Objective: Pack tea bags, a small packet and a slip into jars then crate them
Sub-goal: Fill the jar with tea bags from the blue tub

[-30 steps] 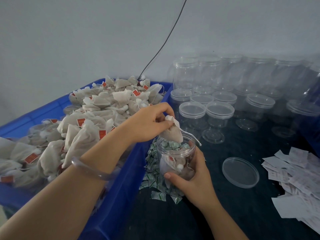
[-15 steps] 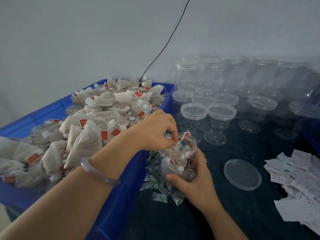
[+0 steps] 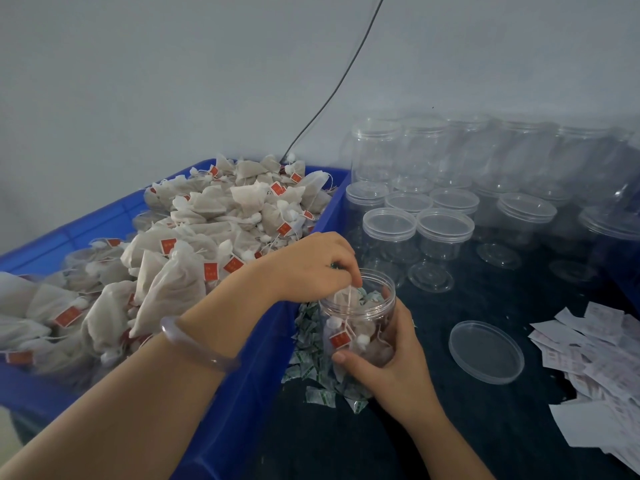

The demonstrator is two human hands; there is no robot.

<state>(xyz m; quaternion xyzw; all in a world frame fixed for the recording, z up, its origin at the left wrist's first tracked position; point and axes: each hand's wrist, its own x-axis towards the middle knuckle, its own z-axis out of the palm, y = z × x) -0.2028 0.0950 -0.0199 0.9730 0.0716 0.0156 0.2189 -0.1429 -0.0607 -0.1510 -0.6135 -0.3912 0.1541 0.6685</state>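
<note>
The open jar (image 3: 385, 283) stands upright, mouth up, with the right hand (image 3: 389, 358) wrapped round its wall. Directly above the mouth, the left hand (image 3: 311, 268) pinches the top of one tea bag (image 3: 341, 299) that is going straight down into the jar. At least three bags show inside. The green small packets (image 3: 311, 344) lie just left of the jar, nearer the left hand, so that hand probably fetches one next. One loose lid (image 3: 486, 351) lies right of the jar, with the slips (image 3: 595, 355) beyond it, too many to count.
</note>
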